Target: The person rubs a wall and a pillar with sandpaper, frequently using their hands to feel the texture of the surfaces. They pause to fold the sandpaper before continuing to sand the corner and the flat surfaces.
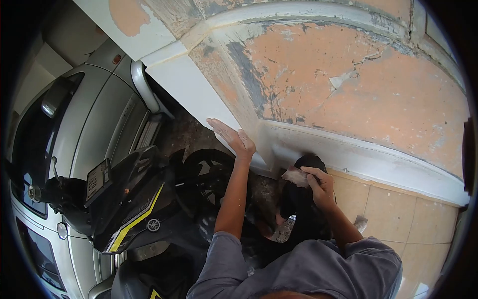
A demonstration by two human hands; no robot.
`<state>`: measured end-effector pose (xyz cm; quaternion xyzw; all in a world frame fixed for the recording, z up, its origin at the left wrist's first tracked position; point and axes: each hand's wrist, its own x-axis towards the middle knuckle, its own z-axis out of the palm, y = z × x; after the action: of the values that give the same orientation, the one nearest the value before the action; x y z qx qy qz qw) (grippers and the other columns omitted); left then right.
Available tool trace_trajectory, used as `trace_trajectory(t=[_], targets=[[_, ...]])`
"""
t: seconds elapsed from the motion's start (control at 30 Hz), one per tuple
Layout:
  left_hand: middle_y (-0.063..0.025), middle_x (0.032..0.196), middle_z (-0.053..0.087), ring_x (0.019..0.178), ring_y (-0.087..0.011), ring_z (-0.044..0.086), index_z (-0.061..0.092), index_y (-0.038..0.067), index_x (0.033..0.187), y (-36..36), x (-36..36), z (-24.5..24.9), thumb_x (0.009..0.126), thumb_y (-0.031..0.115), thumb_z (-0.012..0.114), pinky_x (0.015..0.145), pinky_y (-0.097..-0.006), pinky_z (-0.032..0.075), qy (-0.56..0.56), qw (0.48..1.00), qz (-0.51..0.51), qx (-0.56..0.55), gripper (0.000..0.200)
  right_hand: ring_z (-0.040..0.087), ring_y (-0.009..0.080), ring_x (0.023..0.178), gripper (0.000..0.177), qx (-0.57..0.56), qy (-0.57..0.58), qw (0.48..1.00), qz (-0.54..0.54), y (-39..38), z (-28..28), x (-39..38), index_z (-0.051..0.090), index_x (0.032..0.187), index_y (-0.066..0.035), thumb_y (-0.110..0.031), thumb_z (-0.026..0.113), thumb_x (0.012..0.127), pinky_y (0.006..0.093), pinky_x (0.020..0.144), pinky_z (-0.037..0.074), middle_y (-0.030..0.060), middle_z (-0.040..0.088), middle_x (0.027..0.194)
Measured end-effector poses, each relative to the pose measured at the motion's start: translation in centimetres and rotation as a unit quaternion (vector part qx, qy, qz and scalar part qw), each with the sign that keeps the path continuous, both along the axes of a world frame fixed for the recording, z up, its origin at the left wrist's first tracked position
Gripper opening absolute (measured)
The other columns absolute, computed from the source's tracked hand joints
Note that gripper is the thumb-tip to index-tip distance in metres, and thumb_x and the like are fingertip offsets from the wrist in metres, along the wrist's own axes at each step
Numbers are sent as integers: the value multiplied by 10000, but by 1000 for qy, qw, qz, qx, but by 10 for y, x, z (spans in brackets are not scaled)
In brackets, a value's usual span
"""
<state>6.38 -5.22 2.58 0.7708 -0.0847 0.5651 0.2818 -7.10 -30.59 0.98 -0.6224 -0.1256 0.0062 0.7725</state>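
Observation:
My left hand [232,138] is open, fingers stretched out and lying flat against the smooth white side of the pillar [191,82], near its lower corner. White dust coats the fingers. To the right, my right hand [321,188] is closed in a pinch on a thin, whitish flat piece [296,176] with dusty, uneven edges; its exact kind I cannot tell. The piece overlaps my dark trouser leg in this view, close to the white skirting ledge. Above both hands rises the wall [318,74], with patchy orange paint, grey scraped areas and a jagged crack.
A black motorcycle [144,212] with a yellow stripe stands close at my left. Beyond it is a silver car [94,124]. Beige floor tiles [393,214] lie at the right, where a small grey flat piece [361,223] rests.

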Motion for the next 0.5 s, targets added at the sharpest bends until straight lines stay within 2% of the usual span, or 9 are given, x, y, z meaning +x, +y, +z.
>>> trace_trajectory(t=[0.07, 0.13, 0.17, 0.23, 0.3, 0.33, 0.4, 0.43, 0.5], targets=[[-365, 1540, -39, 1448, -485, -46, 26, -172, 1457, 2, 8, 14, 994, 339, 294, 1162, -542, -9, -2, 1000, 6, -12, 740, 627, 132, 847, 233, -6, -3, 1000, -10, -6, -5, 1, 647, 1140, 36, 0, 501, 963, 276, 785, 531, 91, 663, 947], [-360, 1542, -43, 1452, -471, -54, 37, -175, 1455, 1, 11, 56, 1001, 343, 288, 1164, -534, -8, -1, 999, 33, -27, 733, 653, 152, 797, 223, -79, -86, 993, -36, -12, -8, 2, 635, 1135, 45, -18, 502, 969, 268, 736, 529, 100, 667, 918], [-357, 1543, -44, 1455, -460, -54, 44, -172, 1457, 2, 11, 84, 1004, 351, 288, 1165, -528, -8, 2, 998, 49, -27, 733, 653, 152, 797, 223, -81, -80, 993, -37, -14, -10, 0, 635, 1135, 45, -18, 502, 969, 268, 736, 529, 100, 667, 918], [-353, 1547, -14, 1462, -448, -6, 73, -156, 1465, 4, 10, 129, 1003, 326, 346, 1170, -515, 25, -27, 999, 34, 1, 721, 633, 135, 849, 233, -8, -15, 1000, -16, -16, -12, 1, 640, 1153, 32, -15, 495, 977, 280, 763, 547, 81, 645, 915], [-343, 1538, 137, 1455, -448, 95, 174, -149, 1457, -4, 4, 160, 990, 296, 427, 1172, -507, 59, -86, 996, -13, 36, 693, 633, 136, 850, 233, 6, -6, 1000, -19, -14, -10, 1, 642, 1151, 29, -15, 494, 977, 280, 759, 548, 80, 643, 910], [-343, 1538, 137, 1455, -448, 95, 174, -149, 1457, -13, -2, 167, 990, 296, 427, 1172, -507, 59, -83, 996, -14, 38, 693, 633, 136, 852, 233, 21, 1, 1000, -21, -12, -10, 1, 643, 1150, 26, -14, 493, 976, 280, 756, 549, 80, 641, 906], [-292, 1506, 302, 1444, -427, 190, 311, -114, 1433, -32, -20, 166, 962, 254, 500, 1174, -512, 68, -104, 978, -163, 81, 627, 632, 133, 853, 232, 32, 12, 999, -16, -8, -14, 2, 646, 1149, 23, -15, 497, 976, 276, 759, 542, 78, 649, 918], [-292, 1506, 302, 1444, -427, 190, 311, -114, 1433, -34, -22, 156, 962, 254, 500, 1174, -512, 68, -102, 977, -165, 83, 627, 631, 130, 854, 231, 40, 20, 999, -10, -6, -16, 3, 648, 1148, 20, -17, 500, 975, 271, 762, 535, 75, 657, 931], [-258, 1521, 302, 1435, -409, 241, 384, -73, 1416, -34, -22, 134, 953, 280, 520, 1176, -480, 126, 12, 940, -221, 259, 598, 642, 139, 818, 222, 7, -10, 1000, -24, -6, -20, 6, 644, 1142, 28, -31, 509, 975, 273, 751, 530, 86, 664, 946]])
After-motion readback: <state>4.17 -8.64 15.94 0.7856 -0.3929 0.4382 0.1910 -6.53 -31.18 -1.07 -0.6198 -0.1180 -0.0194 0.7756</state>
